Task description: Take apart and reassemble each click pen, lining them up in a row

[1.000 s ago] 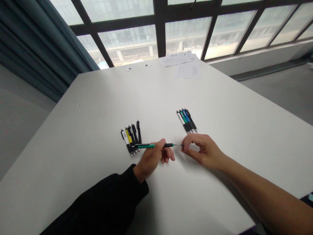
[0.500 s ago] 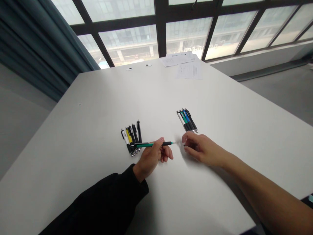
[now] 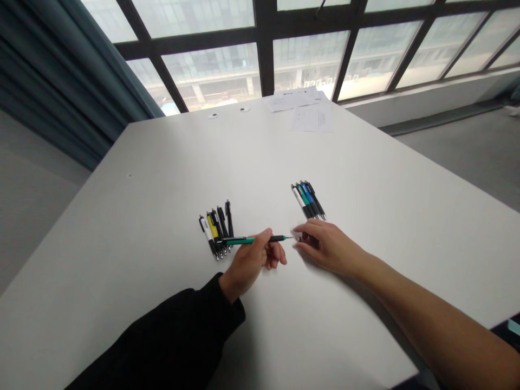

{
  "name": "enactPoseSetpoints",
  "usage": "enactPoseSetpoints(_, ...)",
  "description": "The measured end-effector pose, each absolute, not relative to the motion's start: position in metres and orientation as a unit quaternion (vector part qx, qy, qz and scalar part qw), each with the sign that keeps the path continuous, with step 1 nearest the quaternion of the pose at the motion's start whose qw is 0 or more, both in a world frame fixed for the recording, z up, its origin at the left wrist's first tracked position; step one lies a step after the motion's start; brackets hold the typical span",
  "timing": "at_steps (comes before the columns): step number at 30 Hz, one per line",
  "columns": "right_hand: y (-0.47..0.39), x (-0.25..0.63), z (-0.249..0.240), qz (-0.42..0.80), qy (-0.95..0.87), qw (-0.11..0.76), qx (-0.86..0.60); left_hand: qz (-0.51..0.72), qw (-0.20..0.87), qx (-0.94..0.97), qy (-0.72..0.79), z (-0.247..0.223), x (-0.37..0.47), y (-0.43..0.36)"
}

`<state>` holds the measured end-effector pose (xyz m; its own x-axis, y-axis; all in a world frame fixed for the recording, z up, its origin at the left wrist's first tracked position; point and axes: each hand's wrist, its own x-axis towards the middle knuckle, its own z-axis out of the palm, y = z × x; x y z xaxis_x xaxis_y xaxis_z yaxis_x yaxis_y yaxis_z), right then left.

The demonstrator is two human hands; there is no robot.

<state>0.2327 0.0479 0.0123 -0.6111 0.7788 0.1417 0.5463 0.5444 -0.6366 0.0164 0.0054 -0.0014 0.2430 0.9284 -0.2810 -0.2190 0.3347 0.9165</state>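
Note:
My left hand (image 3: 254, 260) is closed around a green pen (image 3: 239, 241) with a black grip, held level and pointing right. A thin bare refill point (image 3: 289, 237) sticks out of its front end. Just right of that point, my right hand (image 3: 325, 244) pinches a small pen tip (image 3: 299, 237) between thumb and fingers; most of it is hidden. Behind my left hand lies a group of several pens (image 3: 211, 233), white, yellow and black. Past my right hand is a second row of pens (image 3: 307, 197), in white, green, blue and black.
The pens rest on a large white table (image 3: 162, 162). Paper sheets (image 3: 311, 116) and two small white oval pieces (image 3: 245, 109) lie at its far edge, below the windows. A blue curtain (image 3: 60, 81) hangs at the left.
My right hand has moved left with the small tip, closer to the refill point of the green pen. My left hand keeps its hold, almost still.

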Motion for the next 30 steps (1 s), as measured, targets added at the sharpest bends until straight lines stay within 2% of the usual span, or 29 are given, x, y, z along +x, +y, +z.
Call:
enactPoseSetpoints(5, 0.042, 0.235, 0.024, 0.340, -0.829, 0.320, -0.308, 0.402, 0.668, 0.437, 0.449, -0.006, 0.015, 0.006)
enactPoseSetpoints(7, 0.039, 0.233, 0.026, 0.347, -0.826, 0.335, -0.291, 0.383, 0.654, 0.473, 0.449, -0.006, 0.014, 0.006)
enactPoseSetpoints(13, 0.039, 0.231, 0.023, 0.346, -0.829, 0.316, -0.306, 0.352, 0.636, 0.526, 0.441, 0.001, 0.013, 0.005)
enactPoseSetpoints(18, 0.038, 0.232, 0.027, 0.342, -0.842, 0.299, -0.292, 0.380, 0.641, 0.512, 0.427, 0.001, 0.013, 0.005)
enactPoseSetpoints(22, 0.040, 0.237, 0.030, 0.319, -0.852, 0.298, -0.287, 0.401, 0.661, 0.472, 0.424, 0.002, 0.012, 0.006)
enactPoseSetpoints(26, 0.048, 0.248, 0.032, 0.308, -0.846, 0.299, -0.315, 0.472, 0.684, 0.370, 0.415, 0.004, 0.011, 0.007)
enactPoseSetpoints(30, 0.057, 0.254, 0.034, 0.301, -0.863, 0.241, -0.325, 0.503, 0.691, 0.314, 0.414, 0.005, 0.011, 0.009)
